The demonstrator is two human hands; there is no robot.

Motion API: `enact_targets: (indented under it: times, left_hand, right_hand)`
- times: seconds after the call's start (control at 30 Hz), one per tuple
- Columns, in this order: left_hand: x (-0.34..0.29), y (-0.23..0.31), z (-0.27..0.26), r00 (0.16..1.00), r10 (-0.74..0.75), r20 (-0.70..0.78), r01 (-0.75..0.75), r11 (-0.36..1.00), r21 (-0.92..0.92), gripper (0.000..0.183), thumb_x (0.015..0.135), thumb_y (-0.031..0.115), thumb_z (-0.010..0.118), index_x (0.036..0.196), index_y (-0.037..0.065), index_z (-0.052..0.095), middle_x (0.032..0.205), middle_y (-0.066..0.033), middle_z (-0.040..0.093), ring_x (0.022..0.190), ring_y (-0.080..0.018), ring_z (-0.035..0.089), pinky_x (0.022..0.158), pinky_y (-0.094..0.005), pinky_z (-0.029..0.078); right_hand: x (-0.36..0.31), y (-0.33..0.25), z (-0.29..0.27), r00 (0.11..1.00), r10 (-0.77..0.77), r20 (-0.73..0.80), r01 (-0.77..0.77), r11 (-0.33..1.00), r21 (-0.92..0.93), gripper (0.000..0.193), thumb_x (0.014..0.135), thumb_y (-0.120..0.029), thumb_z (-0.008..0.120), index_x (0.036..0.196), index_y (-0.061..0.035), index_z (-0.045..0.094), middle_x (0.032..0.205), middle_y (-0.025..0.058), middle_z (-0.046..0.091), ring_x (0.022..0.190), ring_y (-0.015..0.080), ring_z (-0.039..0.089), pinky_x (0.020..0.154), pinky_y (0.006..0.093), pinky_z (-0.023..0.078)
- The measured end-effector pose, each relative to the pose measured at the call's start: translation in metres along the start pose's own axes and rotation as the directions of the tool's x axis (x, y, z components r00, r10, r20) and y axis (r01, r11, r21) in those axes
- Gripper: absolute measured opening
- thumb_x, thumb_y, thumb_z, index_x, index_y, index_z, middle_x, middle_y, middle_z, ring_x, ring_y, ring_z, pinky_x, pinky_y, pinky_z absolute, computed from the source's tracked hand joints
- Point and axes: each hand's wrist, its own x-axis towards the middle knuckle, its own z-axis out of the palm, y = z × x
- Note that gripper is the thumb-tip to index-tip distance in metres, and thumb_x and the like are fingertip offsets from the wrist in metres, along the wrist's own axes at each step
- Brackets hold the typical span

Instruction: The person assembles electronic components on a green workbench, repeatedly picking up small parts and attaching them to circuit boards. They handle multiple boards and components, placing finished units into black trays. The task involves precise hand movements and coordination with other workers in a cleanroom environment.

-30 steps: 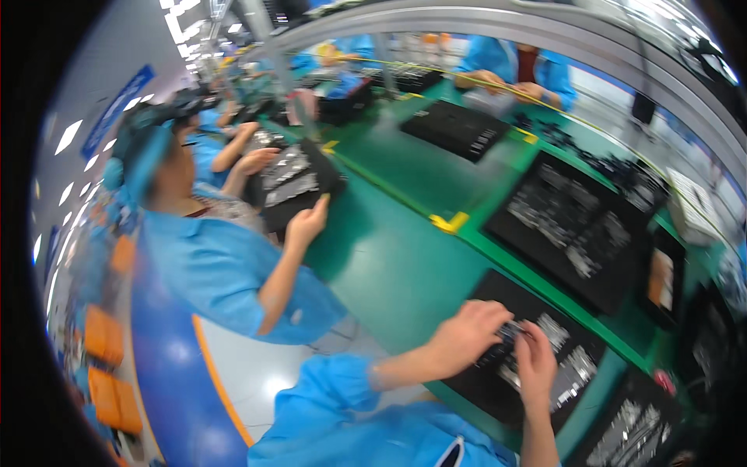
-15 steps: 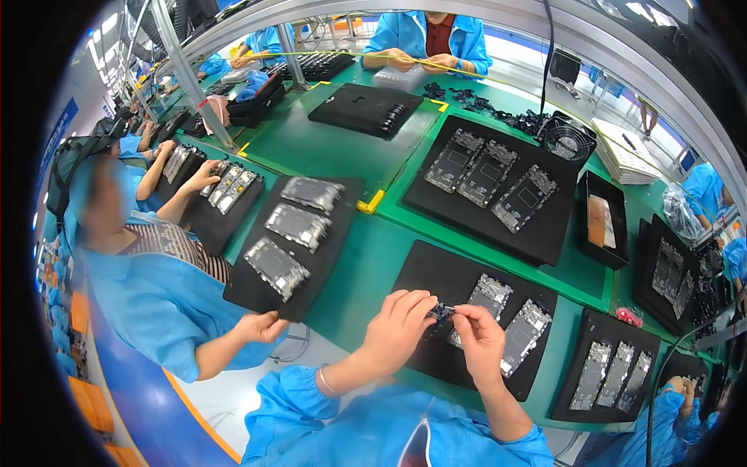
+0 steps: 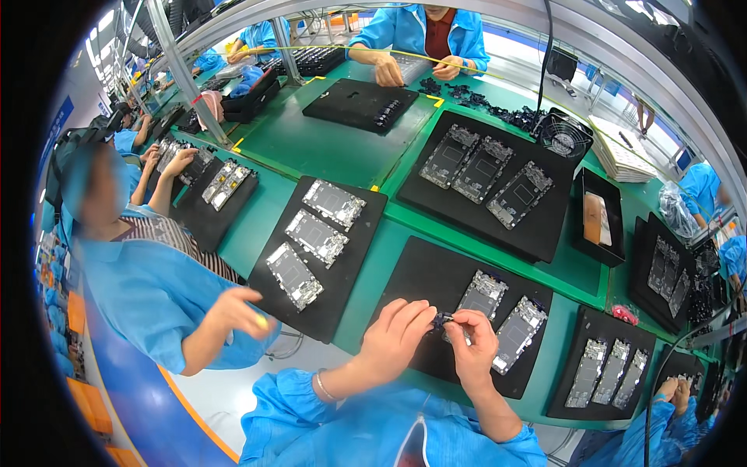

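My left hand [image 3: 395,339] and my right hand [image 3: 473,347] meet in front of me, fingertips pinched around a small dark electronic part [image 3: 441,320]. The fingers cover much of it, so its exact kind cannot be made out. Below them lies a black foam mat [image 3: 408,268] bearing a circuit board [image 3: 485,293], partly hidden by my right hand. Just right of that hand, a second circuit board [image 3: 519,336] rests at a slant on the same mat.
Three boards lie on a black mat [image 3: 354,241] to the left, beside a co-worker's hand [image 3: 240,313]. Ahead, another mat [image 3: 537,237] holds three boards, near a small fan [image 3: 562,136] and a black tray [image 3: 582,226]. A further mat [image 3: 559,401] with boards sits at right.
The left co-worker's hand has let go of the mat there, which now lies further right and flat on the table. The person opposite has moved a hand toward the far mat. My hands stay pinched together.
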Motion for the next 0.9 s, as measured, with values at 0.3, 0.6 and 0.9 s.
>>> enact_targets:
  times: [0.3, 0.6, 0.9]
  left_hand:
    - [-0.002, -0.001, -0.001, 0.999, 0.034, -0.014, -0.034, 0.999, -0.022, 0.041, 0.072, 0.007, 0.07, 0.111, 0.006, 0.059, 0.11, -0.0078, 0.058, 0.094, -0.0266, 0.056, 0.073, -0.0308, 0.052]
    - [-0.004, 0.001, -0.004, 0.999, 0.04, -0.01, -0.04, 0.998, -0.053, 0.047, 0.067, 0.004, 0.075, 0.111, 0.005, 0.056, 0.109, -0.0088, 0.057, 0.092, -0.0278, 0.055, 0.074, -0.0333, 0.05]
    - [-0.008, 0.0, -0.007, 0.998, 0.064, 0.003, -0.063, 0.996, -0.055, 0.043, 0.068, 0.002, 0.072, 0.109, 0.005, 0.058, 0.109, -0.0087, 0.058, 0.091, -0.0268, 0.056, 0.072, -0.0316, 0.051]
  right_hand:
    - [0.002, -0.007, -0.009, 0.996, -0.053, 0.065, 0.058, 0.995, -0.083, 0.018, 0.073, 0.003, 0.07, 0.087, -0.0004, 0.06, 0.088, 0.0108, 0.063, 0.078, 0.0188, 0.063, 0.07, 0.0273, 0.053]
    - [0.002, -0.01, -0.011, 0.992, -0.079, 0.097, 0.089, 0.99, -0.111, 0.016, 0.075, 0.006, 0.068, 0.087, 0.0006, 0.059, 0.087, 0.0103, 0.062, 0.077, 0.0167, 0.062, 0.069, 0.0267, 0.052]
    - [0.003, -0.011, -0.012, 0.978, -0.174, 0.115, 0.192, 0.966, -0.172, 0.02, 0.071, 0.003, 0.071, 0.084, -0.002, 0.057, 0.082, 0.0116, 0.064, 0.073, 0.024, 0.063, 0.064, 0.0312, 0.051]
